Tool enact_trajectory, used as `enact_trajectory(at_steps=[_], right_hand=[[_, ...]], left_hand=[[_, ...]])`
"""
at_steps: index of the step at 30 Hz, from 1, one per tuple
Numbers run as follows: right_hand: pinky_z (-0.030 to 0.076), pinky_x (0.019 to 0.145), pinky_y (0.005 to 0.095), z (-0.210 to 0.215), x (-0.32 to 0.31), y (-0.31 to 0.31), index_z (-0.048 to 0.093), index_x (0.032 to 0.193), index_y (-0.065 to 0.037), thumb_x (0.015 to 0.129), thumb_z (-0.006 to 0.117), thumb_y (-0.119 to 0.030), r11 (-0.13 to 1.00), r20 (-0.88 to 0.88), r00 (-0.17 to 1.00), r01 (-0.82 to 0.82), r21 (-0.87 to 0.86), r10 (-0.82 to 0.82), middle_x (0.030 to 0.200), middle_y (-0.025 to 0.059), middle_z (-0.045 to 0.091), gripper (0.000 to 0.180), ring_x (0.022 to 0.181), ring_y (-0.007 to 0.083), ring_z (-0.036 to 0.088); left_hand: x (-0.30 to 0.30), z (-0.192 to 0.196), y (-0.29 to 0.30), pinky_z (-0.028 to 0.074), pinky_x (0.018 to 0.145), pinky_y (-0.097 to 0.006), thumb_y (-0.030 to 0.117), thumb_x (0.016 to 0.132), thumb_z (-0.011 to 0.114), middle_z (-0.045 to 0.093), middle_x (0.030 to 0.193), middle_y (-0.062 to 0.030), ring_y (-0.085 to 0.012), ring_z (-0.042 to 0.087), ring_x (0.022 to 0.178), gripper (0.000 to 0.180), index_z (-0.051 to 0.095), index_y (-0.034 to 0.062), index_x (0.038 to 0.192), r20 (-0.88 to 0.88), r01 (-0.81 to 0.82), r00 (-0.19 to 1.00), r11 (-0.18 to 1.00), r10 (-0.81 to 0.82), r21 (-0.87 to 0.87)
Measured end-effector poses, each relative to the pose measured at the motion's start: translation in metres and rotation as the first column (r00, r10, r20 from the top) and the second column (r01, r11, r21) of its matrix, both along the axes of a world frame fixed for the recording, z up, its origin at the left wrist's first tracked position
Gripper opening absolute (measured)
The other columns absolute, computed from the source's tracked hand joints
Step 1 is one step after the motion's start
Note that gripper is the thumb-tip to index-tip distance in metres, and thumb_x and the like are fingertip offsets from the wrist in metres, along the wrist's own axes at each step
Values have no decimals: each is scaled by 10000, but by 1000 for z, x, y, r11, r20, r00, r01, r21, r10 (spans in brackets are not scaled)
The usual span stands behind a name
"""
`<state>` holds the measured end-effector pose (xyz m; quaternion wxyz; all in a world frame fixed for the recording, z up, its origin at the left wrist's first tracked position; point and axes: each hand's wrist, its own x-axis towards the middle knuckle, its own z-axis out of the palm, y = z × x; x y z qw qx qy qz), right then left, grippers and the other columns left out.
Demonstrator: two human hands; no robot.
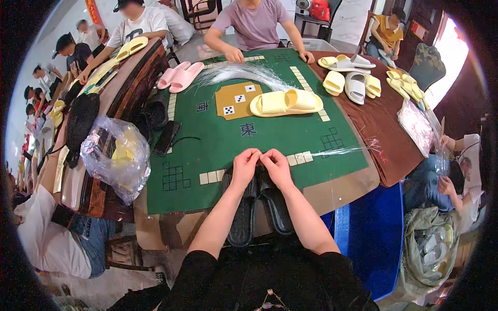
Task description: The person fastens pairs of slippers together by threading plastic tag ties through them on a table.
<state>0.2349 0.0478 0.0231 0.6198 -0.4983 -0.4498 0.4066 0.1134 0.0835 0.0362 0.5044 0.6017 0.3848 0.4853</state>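
My left hand and my right hand meet fingertip to fingertip over a pair of black slippers lying at the near edge of a green felt table. Both hands pinch something thin and clear between the fingertips; it is too fine to make out. A strand of clear plastic ties trails to the right of my right hand. Further out on the felt lies a pair of yellow slippers.
A bundle of clear ties and pink slippers lie at the far side, where a person in a purple shirt sits. More yellow and white slippers cover a brown table at the right. A plastic bag sits at the left.
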Motion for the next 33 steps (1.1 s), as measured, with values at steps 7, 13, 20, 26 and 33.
enact_trajectory(at_steps=[7, 13, 20, 26, 33], right_hand=[[433, 653, 202, 17, -3, -7, 579, 815, -18, 897, 610, -151, 1000, -26, 1000, 10, 4, -10, 719, -20, 586, 159, 681, 42, 519], [383, 606, 194, 16, -2, -6, 646, 869, -6, 898, 625, -163, 998, 59, 996, 64, -4, -63, 736, -65, 571, 161, 675, 22, 474], [360, 584, 181, 12, -2, -3, 657, 893, -19, 888, 644, -188, 991, -149, 981, 118, -60, -126, 724, -86, 548, 169, 655, 11, 444], [264, 470, 179, 17, 4, -3, 652, 906, -79, 898, 636, -210, 986, -210, 964, 148, -79, -162, 678, -99, 490, 132, 538, 0, 355], [237, 452, 178, 17, 1, -6, 649, 858, -98, 888, 650, -211, 988, -164, 974, 155, -7, -154, 659, -112, 475, 117, 527, -7, 344]], left_hand=[[-1, -9, 10, 468, 656, -223, 147, 970, 465, 582, 798, -2, -93, 556, 708, 163, 558, 36, 897, 228, -14, 972, 986, 52, -166], [0, -2, 4, 465, 658, -233, 90, 891, 589, 591, 823, -37, -101, 570, 734, 103, 625, 3, 934, 10, -51, 999, 988, 50, 145], [-42, 56, -58, 465, 589, -311, 129, 810, 676, 603, 693, -103, -224, 598, 638, 132, 629, 15, 763, -316, 34, 939, 876, 137, 480], [-56, 37, -122, 478, 614, -373, 285, 766, 733, 611, 747, -114, -276, 608, 717, 283, 617, 28, 790, -683, 175, 715, 908, 149, 381], [-20, 26, -109, 505, 699, -410, 524, 762, 659, 545, 945, -163, -342, 570, 880, 594, 556, -18, 982, -789, 12, 496, 905, 363, 424]])
